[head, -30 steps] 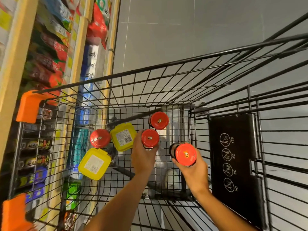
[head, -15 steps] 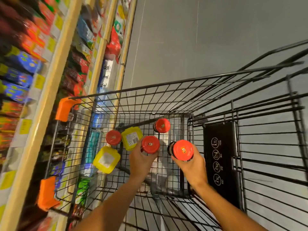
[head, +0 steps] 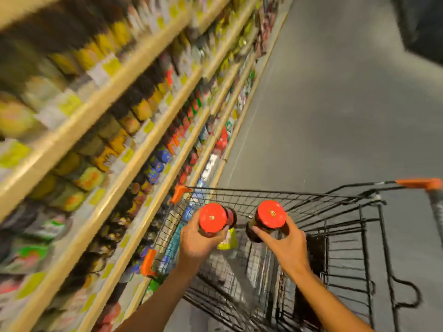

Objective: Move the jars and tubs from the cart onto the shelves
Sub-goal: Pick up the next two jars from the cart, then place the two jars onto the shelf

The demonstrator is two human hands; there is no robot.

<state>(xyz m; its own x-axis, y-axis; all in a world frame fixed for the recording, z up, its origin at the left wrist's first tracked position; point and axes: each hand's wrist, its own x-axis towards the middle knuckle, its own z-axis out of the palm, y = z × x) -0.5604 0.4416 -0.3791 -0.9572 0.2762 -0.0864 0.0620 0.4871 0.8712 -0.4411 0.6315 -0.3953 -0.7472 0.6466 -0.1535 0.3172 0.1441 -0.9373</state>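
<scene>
1. Two jars are in hand. My left hand (head: pixel 199 240) has its fingers (head: pixel 224 232) curled round the dark body of the left jar (head: pixel 213 218), just below its red lid. My right hand (head: pixel 287 245) grips the right jar (head: pixel 269 218) the same way, fingers (head: pixel 260 234) wrapped round the body under the lid.

2. Both jars are raised above the cart (head: pixel 335 226), over its front end, lids tilted toward my camera. Neither touches the cart wire or the other jar; they sit near each other with a clear gap between.

3. Handling, as I judge it: these look like glass jars with dark filling, so fairly heavy for their size, rigid, and breakable if dropped or knocked against a shelf edge. The lid is smooth and may turn, so I would keep the hold on the body, as it is now, and set each one down on its base.

4. Below the jars a yellow tub (head: pixel 227 238) shows in the cart, partly hidden by my left hand. I judge it light and a little flexible; I would take it by the sides, not the lid.

5. The shelves (head: pixel 153 130) run along my left, close beside the cart, packed with goods. They are too blurred for me to pick out a free spot.
</scene>
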